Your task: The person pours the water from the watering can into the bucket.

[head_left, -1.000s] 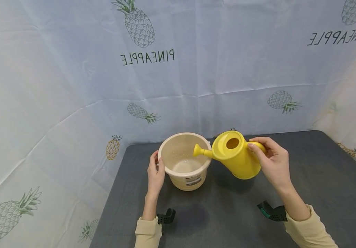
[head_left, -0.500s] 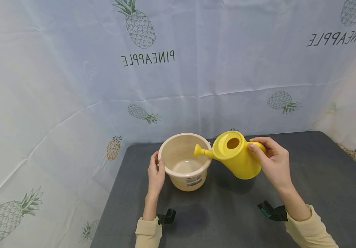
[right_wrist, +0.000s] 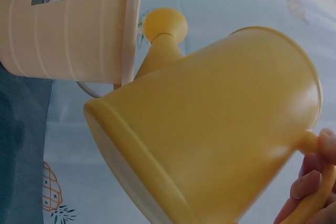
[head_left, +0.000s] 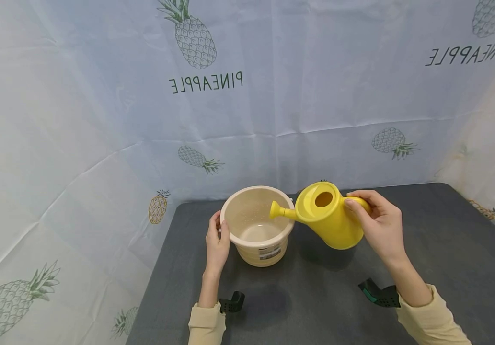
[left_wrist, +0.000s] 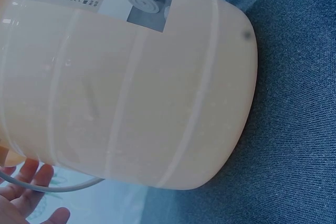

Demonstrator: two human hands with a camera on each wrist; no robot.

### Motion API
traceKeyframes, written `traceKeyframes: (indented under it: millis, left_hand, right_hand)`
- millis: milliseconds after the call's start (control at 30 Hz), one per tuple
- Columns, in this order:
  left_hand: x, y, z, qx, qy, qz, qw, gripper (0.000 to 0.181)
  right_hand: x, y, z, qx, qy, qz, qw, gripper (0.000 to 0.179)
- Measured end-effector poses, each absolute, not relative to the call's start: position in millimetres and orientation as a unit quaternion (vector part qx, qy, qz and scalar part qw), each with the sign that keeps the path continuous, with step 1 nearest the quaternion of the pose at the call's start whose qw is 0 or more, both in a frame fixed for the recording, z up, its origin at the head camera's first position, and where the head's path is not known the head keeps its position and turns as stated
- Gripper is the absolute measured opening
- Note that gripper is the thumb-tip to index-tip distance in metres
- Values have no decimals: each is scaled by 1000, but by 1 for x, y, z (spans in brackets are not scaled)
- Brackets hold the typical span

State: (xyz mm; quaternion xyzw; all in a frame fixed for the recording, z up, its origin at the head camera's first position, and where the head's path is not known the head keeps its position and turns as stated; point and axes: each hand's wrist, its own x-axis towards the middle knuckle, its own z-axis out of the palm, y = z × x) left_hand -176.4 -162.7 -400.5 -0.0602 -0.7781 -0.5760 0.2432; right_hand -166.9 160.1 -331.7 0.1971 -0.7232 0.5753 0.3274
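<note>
Presumably pouring, the right hand (head_left: 381,224) grips a yellow plastic watering can (head_left: 338,227), left hand (head_left: 217,245) holding a round cream plastic bucket (head_left: 248,253); steeper tilt seems needed.

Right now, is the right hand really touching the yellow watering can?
Touching. The right wrist view shows it plainly: the right hand grips the yellow watering can by its handle, fingers curled round it.
</note>
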Motion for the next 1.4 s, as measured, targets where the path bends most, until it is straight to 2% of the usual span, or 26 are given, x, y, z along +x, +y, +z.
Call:
traceKeyframes:
  millis: [1400]
  left_hand:
    - [-176, -161, -400, -59, -782, -568, 250, 37]
  right_hand:
    - [-166, 160, -328, 186, -711, 599, 318, 17]
